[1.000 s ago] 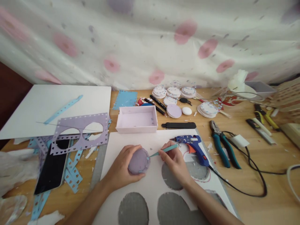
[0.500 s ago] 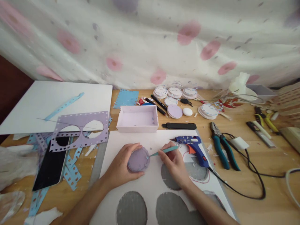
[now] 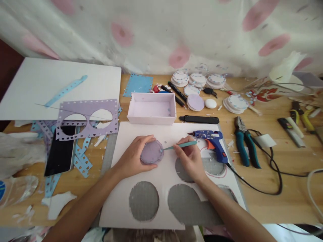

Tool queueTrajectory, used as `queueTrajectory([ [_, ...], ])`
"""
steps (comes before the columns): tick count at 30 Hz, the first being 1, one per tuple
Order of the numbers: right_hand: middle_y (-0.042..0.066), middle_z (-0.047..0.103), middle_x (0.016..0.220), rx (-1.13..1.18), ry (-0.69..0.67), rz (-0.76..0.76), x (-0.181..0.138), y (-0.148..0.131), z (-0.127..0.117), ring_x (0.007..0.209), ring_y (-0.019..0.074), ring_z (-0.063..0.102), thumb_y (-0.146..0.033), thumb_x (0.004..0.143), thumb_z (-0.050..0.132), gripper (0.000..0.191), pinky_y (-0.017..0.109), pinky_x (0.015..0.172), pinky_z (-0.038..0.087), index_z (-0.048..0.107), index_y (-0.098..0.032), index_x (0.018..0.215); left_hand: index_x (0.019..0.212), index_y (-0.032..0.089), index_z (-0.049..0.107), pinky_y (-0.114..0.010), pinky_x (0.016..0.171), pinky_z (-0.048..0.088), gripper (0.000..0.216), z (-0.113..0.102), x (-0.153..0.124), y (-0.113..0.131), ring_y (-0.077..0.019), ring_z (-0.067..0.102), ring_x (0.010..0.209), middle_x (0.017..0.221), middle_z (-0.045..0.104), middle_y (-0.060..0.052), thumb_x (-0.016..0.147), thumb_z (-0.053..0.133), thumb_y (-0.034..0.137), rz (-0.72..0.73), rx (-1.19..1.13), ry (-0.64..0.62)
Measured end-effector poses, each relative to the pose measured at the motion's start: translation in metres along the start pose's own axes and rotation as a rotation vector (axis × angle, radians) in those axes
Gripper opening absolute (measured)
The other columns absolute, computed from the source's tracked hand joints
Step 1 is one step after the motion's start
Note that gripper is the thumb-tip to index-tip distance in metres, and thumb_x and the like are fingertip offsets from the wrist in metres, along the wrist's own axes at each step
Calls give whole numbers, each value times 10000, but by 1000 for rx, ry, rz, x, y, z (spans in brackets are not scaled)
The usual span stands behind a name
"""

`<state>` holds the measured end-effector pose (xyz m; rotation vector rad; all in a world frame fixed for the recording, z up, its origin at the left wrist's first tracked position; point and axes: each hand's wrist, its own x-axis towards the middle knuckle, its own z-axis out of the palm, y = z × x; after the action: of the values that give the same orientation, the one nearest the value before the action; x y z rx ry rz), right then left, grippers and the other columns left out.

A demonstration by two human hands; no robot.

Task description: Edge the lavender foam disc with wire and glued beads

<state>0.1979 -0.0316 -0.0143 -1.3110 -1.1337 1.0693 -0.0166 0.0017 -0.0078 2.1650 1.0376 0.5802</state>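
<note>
My left hand (image 3: pixel 137 155) grips a round purple disc (image 3: pixel 151 152) by its left edge, thumb below and fingers above. Small bits sit along the disc's rim. A pair of teal tweezers (image 3: pixel 185 144) is pinched in my right hand (image 3: pixel 189 154), their tip touching the right side of the rim. Both hands are over a white board (image 3: pixel 121 201) with round holes cut through it, and a grey mat (image 3: pixel 144 201) shows in the holes. Just beyond my right hand lies a blue glue gun (image 3: pixel 213 139) with an orange trigger.
Behind the hands stands a pale open box (image 3: pixel 151 117). Pliers (image 3: pixel 244 141) and a black cord lie right. Decorated white discs (image 3: pixel 236 103) are stacked at the back. A purple sheet with two holes (image 3: pixel 88 104), a phone (image 3: pixel 60 154) and blue scraps (image 3: pixel 83 161) are left.
The head view has tilted downward, so the board's front edge now shows. My hands keep hold of the disc and the tweezers, and the tweezer tip has come onto the disc's rim.
</note>
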Motion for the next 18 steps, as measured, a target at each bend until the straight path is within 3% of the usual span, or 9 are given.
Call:
queueTrajectory([
  [18, -25, 451, 707, -105, -15, -71, -6, 7, 0, 609, 127, 448, -303, 881, 568, 156, 272, 558, 359, 459, -223, 803, 1378, 266, 285, -451, 1065, 370, 889, 0, 0, -1, -273, 447, 1228, 1310, 508, -95, 657, 804, 294, 10, -14, -4],
])
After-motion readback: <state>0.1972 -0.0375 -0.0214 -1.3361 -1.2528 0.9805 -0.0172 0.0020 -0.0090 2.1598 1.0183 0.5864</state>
